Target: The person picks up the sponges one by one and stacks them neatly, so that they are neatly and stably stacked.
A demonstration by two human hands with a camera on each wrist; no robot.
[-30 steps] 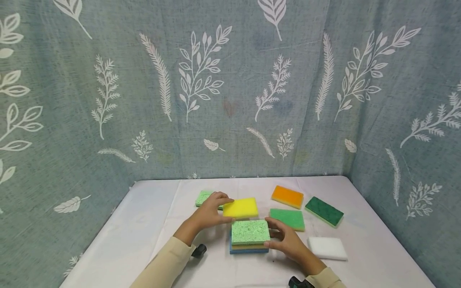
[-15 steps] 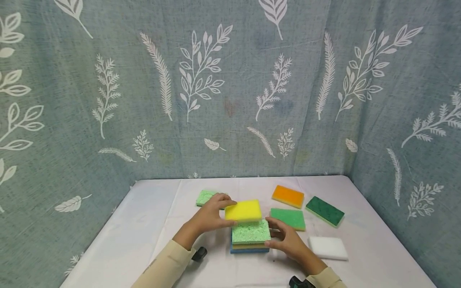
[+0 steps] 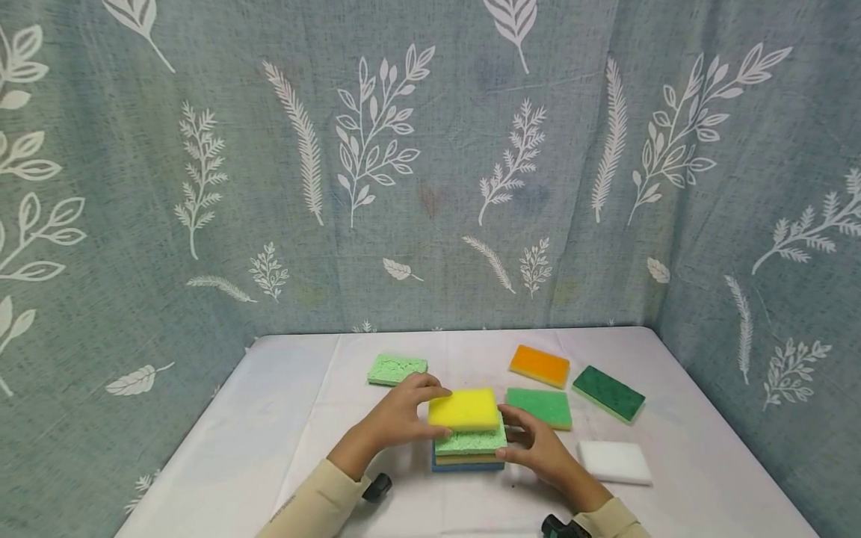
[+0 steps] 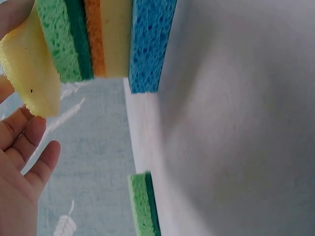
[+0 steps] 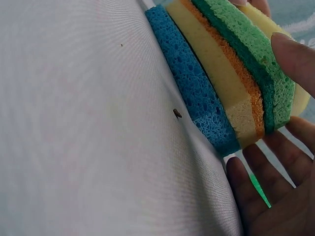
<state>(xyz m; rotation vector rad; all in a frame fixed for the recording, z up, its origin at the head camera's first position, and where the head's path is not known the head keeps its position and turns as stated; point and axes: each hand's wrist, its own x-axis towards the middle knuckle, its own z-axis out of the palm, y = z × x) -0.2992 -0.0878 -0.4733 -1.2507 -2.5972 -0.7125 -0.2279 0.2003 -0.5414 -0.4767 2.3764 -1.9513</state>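
Taking the stack of sponges (image 3: 468, 459) as centre of the clock in the head view, the white-covered table (image 3: 235, 448) reaches at twelve o'clock to its far edge before the leaf-printed curtain (image 3: 430, 187), and at nine o'clock a wide stretch of cloth runs to the left edge. On the other side the room is bordered by the orange sponge (image 3: 539, 366) between one and two, the green sponge (image 3: 539, 408) near two, the dark green sponge (image 3: 609, 394) a little after two, and the white sponge (image 3: 615, 462) at three; a light green sponge (image 3: 397, 370) lies between ten and eleven. The yellow sponge (image 3: 464, 409) is over the stack's top, and the left hand (image 3: 397, 418) pinches its nine o'clock end between thumb and fingers. Whether it touches the two-green sponge (image 4: 61, 39) below, I cannot tell. Under this come the orange-and-yellow sponge (image 4: 113, 39) and the blue sponge (image 4: 152, 46). The right hand (image 3: 538, 447) holds the stack's three o'clock end with bent fingers and thumb. Small dark marks (image 3: 282, 508) on the left sleeve (image 3: 316, 501) are too blurred to read.
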